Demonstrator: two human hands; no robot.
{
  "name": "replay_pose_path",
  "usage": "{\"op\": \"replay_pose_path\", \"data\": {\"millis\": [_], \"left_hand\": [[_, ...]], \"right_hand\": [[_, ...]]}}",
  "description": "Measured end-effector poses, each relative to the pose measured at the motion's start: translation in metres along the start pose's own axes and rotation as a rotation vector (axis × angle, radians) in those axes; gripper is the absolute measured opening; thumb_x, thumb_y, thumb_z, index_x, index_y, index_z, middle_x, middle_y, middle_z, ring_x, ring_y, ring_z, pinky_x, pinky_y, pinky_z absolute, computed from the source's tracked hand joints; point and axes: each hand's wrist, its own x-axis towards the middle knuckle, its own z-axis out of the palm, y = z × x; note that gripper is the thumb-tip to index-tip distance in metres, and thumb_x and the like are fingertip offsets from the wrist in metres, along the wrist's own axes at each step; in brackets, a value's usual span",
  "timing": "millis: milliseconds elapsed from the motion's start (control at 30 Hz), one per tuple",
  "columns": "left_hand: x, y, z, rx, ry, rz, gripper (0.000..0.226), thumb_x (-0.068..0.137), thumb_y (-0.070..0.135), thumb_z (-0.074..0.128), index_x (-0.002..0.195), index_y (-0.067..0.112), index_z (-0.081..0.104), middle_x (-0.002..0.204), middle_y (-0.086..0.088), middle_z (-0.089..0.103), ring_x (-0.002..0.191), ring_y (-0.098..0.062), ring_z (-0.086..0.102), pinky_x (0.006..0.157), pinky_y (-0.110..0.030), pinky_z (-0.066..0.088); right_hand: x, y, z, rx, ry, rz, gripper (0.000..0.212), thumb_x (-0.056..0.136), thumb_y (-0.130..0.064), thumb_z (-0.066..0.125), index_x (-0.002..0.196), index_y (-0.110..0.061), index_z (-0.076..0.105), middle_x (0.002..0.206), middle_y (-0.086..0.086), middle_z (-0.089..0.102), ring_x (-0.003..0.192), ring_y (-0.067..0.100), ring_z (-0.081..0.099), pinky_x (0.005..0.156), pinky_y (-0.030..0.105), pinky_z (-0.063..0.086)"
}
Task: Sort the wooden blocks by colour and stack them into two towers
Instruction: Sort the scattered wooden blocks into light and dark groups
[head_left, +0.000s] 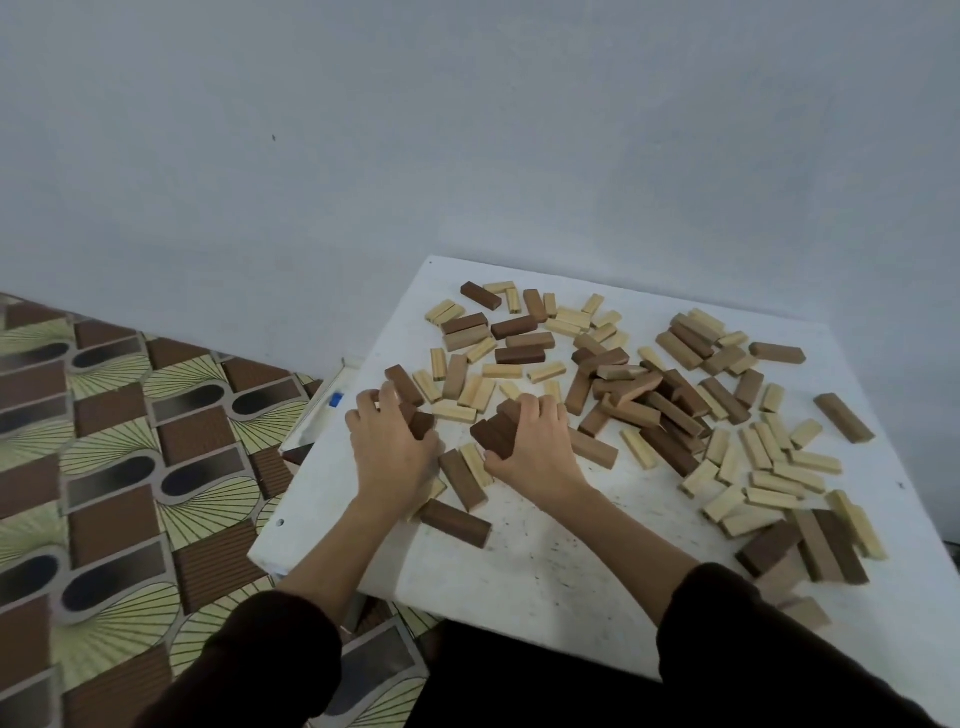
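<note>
Several dark brown and pale wooden blocks lie scattered over a white table (545, 566). My left hand (389, 447) grips dark brown blocks (418, 422) near the table's left edge. To its right, my right hand (535, 441) curls round a bunch of dark brown blocks (493, 432). A brown block (456, 522) lies flat just in front of the left hand. Between the hands sit a brown block (462, 480) and a pale block (475, 462). A heap of brown blocks (654, 405) is at the middle right, and pale blocks (769, 478) cluster at the right.
The table stands against a plain grey wall (467, 130). A patterned floor (130, 441) lies to the left and below. A white board with a blue piece (336, 399) leans beside the table's left edge. Bare tabletop shows in front of the hands.
</note>
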Motion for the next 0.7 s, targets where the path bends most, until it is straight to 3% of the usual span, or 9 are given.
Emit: {"op": "replay_pose_path", "data": {"millis": [200,300,500,600,700], "left_hand": [[0.007,0.034,0.014,-0.094,0.092,0.117,0.071,0.079,0.034,0.074,0.137,0.010,0.040,0.134,-0.016,0.041,0.120,-0.030,0.035,0.098,-0.038,0.036],[0.007,0.069,0.036,-0.177,0.047,0.242,0.065,0.078,0.034,0.074,0.133,0.011,0.047,0.127,-0.016,0.046,0.118,-0.031,0.037,0.100,-0.040,0.038],[0.006,0.135,0.087,-0.239,-0.131,0.391,0.049,0.084,0.026,0.069,0.127,0.010,0.054,0.125,-0.015,0.047,0.117,-0.030,0.037,0.093,-0.027,0.030],[0.008,0.149,0.107,-0.255,-0.203,0.416,0.049,0.087,0.024,0.065,0.132,0.009,0.051,0.128,-0.015,0.046,0.121,-0.028,0.038,0.093,-0.022,0.027],[0.011,0.148,0.123,-0.193,-0.255,0.476,0.051,0.093,0.027,0.057,0.138,0.006,0.044,0.134,-0.018,0.045,0.126,-0.031,0.039,0.106,-0.036,0.032]], "right_hand": [[0.006,0.014,-0.026,0.128,0.147,0.029,0.066,0.077,-0.034,0.068,0.129,-0.006,0.038,0.124,0.012,0.039,0.117,0.025,0.033,0.099,0.032,0.032],[0.010,0.038,-0.048,0.164,0.277,0.087,0.063,0.078,-0.032,0.069,0.127,-0.004,0.041,0.124,0.014,0.038,0.118,0.026,0.031,0.102,0.034,0.031],[0.014,0.102,-0.078,0.243,0.445,0.346,0.060,0.079,-0.033,0.069,0.128,-0.008,0.044,0.127,0.014,0.036,0.120,0.026,0.030,0.100,0.036,0.035],[0.012,0.121,-0.075,0.134,0.409,0.323,0.060,0.084,-0.036,0.065,0.133,-0.010,0.043,0.131,0.015,0.038,0.122,0.029,0.033,0.101,0.038,0.034],[0.010,0.130,-0.061,-0.025,0.293,0.243,0.063,0.093,-0.041,0.049,0.144,-0.010,0.029,0.143,0.015,0.032,0.131,0.031,0.030,0.107,0.041,0.027]]}}
